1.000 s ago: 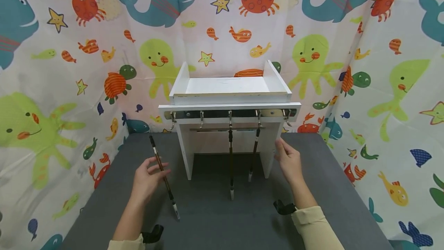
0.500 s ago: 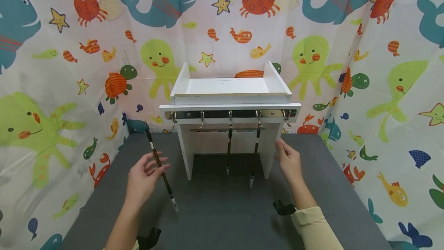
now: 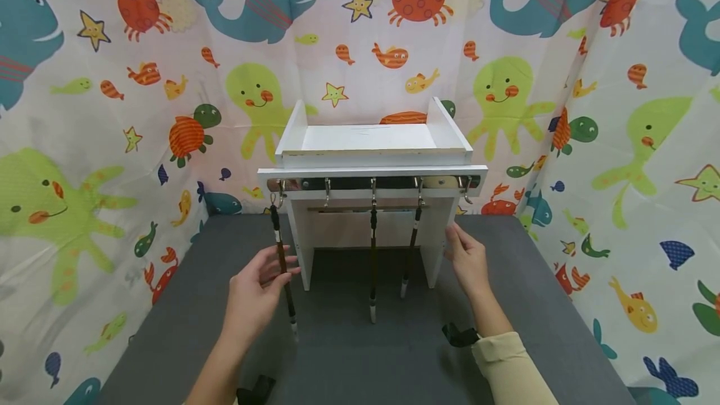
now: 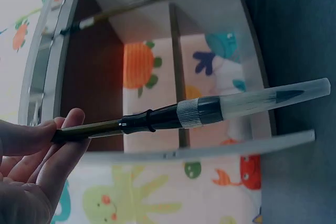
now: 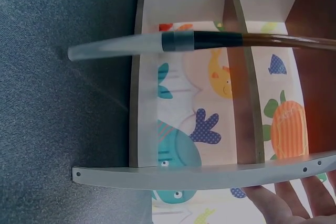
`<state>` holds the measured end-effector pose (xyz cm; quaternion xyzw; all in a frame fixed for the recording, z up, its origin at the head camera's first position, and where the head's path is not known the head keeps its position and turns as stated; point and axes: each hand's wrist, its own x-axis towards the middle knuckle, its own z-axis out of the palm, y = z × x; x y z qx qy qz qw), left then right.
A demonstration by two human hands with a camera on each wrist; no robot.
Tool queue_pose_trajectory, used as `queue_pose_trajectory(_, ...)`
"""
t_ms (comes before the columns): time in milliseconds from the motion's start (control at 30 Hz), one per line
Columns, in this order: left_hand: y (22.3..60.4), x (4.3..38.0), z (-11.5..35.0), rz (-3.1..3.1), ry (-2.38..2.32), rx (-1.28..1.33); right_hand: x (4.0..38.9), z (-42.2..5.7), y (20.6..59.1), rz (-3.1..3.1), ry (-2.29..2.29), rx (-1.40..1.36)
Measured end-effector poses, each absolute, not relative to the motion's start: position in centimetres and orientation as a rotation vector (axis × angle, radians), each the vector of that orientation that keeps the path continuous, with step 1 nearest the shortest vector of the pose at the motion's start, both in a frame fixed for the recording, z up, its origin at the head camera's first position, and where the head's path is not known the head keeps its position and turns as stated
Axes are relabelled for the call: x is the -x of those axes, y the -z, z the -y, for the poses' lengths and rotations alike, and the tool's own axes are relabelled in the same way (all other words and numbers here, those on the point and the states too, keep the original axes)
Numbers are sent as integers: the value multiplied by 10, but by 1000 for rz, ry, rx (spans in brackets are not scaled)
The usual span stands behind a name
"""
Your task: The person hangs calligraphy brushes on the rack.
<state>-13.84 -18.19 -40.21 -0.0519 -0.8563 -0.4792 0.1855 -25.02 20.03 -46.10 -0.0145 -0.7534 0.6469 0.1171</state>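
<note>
A capped writing brush [image 3: 285, 289] with a dark handle is pinched between thumb and fingers of my left hand [image 3: 253, 295]. Its upper end is right at the leftmost hook [image 3: 280, 192]; whether the loop sits on that hook I cannot tell. In the left wrist view, the clear cap [image 4: 302, 95] covers dark bristles. My right hand [image 3: 468, 261] grips the front edge of the right side panel of a white shelf [image 3: 371, 160]; in the right wrist view its fingers [image 5: 278, 203] reach behind that panel. Two more capped brushes, one central [image 3: 374, 255] and one further right [image 3: 412, 245], hang from hooks.
A metal hook rail [image 3: 349, 184] runs along the shelf's front, with other hooks bearing nothing. The shelf stands on a dark grey table [image 3: 360, 367]. Behind and at both sides hangs a curtain [image 3: 349, 24] printed with sea animals.
My left hand has carried its brush to the right, bringing the top from left of the shelf to the leftmost hook. The hanging brushes swing slightly. My right hand stays put.
</note>
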Motion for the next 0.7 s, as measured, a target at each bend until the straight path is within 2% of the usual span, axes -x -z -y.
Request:
queue_pose_trajectory(267, 413, 144, 156, 2446, 1291, 244, 263, -206, 477, 2201, -1872, 55)
queue_pose_trajectory(700, 418, 151, 136, 2523, 1212, 234, 242, -196, 445, 2222, -1866, 49)
